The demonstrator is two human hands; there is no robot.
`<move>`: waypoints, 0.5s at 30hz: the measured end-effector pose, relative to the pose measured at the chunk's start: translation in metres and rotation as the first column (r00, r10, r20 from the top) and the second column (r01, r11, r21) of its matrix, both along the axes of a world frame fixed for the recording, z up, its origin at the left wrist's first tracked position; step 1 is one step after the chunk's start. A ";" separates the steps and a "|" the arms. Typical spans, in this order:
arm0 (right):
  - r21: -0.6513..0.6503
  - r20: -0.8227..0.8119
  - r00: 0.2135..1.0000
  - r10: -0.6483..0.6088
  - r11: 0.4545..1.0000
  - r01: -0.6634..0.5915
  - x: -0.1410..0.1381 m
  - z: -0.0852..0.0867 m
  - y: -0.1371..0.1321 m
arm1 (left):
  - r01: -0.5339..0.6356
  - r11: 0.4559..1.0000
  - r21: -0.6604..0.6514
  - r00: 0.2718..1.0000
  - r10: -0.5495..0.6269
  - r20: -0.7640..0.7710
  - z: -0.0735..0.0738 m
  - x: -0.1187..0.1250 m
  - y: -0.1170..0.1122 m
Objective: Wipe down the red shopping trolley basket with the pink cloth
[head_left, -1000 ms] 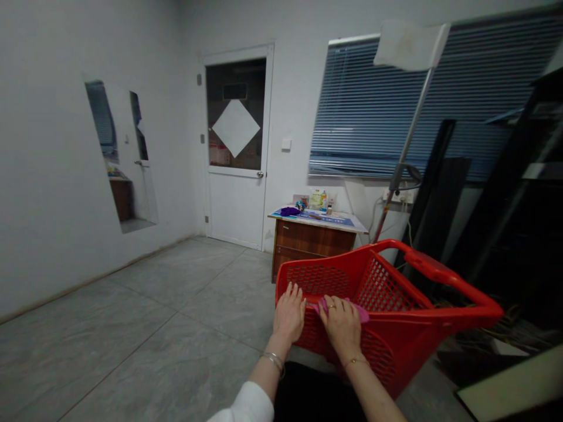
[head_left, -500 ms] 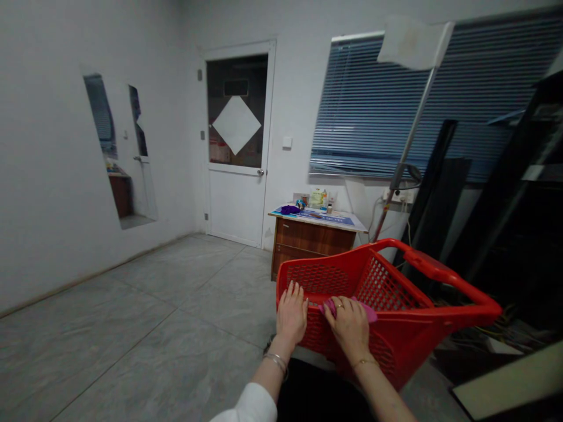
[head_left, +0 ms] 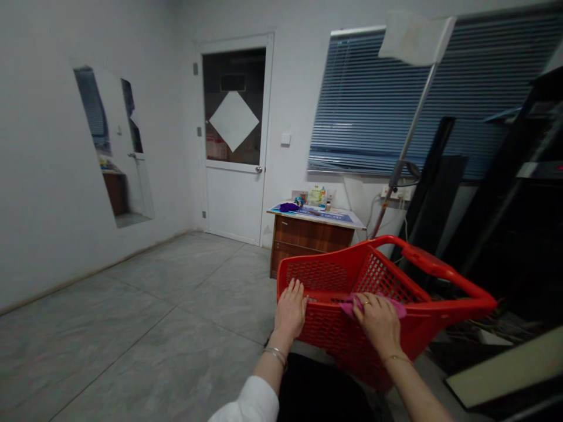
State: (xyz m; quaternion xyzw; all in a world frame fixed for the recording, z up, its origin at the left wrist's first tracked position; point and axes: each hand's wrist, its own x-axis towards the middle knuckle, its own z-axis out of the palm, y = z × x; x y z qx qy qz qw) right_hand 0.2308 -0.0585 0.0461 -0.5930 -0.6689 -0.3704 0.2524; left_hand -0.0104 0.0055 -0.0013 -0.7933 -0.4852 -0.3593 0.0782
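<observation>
A red plastic shopping basket with mesh walls and a thick handle stands in front of me. My left hand rests on its near left corner, fingers spread over the rim. My right hand presses a pink cloth against the near rim, further to the right, fingers curled over the cloth. A ring shows on the right hand and bracelets on both wrists.
A wooden desk with small items stands behind the basket, by a white door. A mop leans against the window blinds. Dark panels and shelving stand at the right. Grey tiled floor stretches to the left.
My right hand has slid the pink cloth along the basket's near rim to the right. My left hand has stayed on the left corner.
</observation>
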 end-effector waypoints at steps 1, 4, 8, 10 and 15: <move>0.010 0.001 1.000 -0.012 1.000 0.012 0.007 0.001 -0.001 | -0.004 1.000 0.001 1.000 0.004 0.004 0.000 0.001 0.000; 0.041 -0.035 0.997 -0.067 0.997 0.069 0.005 0.001 -0.001 | -0.029 1.000 -0.002 0.999 0.029 0.013 0.001 0.004 -0.003; 0.049 -0.097 0.994 -0.057 0.997 0.062 -0.041 -0.006 0.005 | -0.039 0.999 0.011 0.999 0.039 0.015 0.002 0.008 -0.006; 0.028 -0.119 0.993 -0.022 0.999 0.026 -0.067 -0.010 0.007 | -0.035 0.999 0.018 0.999 0.035 0.006 0.002 0.008 -0.006; 0.019 -0.100 0.995 0.022 1.000 -0.020 -0.084 -0.015 0.009 | 0.002 1.000 0.019 1.000 -0.002 -0.016 0.002 0.002 -0.004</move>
